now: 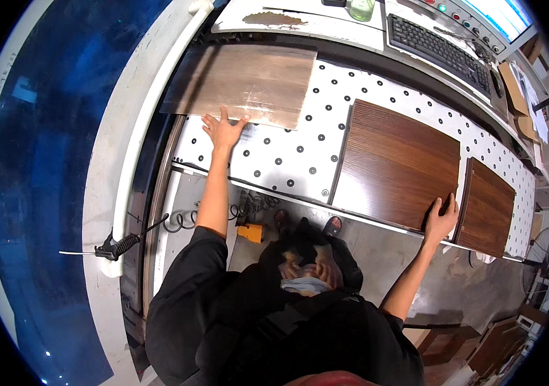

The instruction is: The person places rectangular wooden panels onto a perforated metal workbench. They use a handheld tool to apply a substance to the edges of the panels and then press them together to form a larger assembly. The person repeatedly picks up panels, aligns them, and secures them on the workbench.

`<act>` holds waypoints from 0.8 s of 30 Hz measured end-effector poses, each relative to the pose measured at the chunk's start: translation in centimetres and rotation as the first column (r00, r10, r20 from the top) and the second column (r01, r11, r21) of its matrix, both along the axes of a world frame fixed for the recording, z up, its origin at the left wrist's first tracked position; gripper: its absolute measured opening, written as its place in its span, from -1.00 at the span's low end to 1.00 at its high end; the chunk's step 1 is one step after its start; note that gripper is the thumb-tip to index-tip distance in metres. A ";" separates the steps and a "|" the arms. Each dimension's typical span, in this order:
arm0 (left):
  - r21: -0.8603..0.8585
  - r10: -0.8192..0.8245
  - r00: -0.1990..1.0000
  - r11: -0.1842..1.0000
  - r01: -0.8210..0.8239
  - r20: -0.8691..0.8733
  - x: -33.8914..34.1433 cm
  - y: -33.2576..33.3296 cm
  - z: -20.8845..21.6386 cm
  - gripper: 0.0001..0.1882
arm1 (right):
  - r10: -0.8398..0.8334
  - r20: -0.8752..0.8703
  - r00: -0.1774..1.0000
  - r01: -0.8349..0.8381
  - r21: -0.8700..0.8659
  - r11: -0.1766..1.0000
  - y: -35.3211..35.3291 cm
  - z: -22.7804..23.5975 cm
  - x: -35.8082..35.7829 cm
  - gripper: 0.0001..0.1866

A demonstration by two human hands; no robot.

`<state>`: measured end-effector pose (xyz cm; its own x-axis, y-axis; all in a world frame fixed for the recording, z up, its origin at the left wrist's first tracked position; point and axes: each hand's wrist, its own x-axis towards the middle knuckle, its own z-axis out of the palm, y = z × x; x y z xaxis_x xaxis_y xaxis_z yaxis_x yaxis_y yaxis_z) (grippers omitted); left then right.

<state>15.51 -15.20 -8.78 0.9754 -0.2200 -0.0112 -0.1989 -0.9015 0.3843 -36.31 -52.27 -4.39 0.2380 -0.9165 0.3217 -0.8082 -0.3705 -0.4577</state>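
My left hand (224, 134) lies with spread fingers at the near edge of a lighter, greyish-brown wood-grain panel (249, 80); the fingertips touch that edge. My right hand (440, 222) rests at the near right corner of a dark brown wood-grain panel (397, 161), its fingers bent and the thumb apart from them. A narrower dark brown panel (488, 209) lies just right of that hand, with a small gap between the two dark panels. All three panels lie flat on a white table (278, 157) dotted with black round spots.
Behind the table, a white console carries a black keyboard (438, 55), a mouse (496, 83) and a green container (361, 9). A white curved rail (134, 148) with a sprung handle (119, 246) stands at left. An orange box (250, 233) and coiled hose (242, 207) are below the table.
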 end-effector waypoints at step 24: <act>0.031 -0.041 0.999 0.999 0.041 -0.002 8.5 7.9 3.1 0.00 | 0.197 0.016 0.980 -0.196 -0.030 0.980 12.3 2.4 26.3 -0.53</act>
<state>23.96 -7.29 -5.69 0.9657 -0.2590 -0.0200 -0.2351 -0.9042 0.3567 -10.02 -39.93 -2.01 0.4059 -0.8430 0.3530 -0.7098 -0.5341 -0.4593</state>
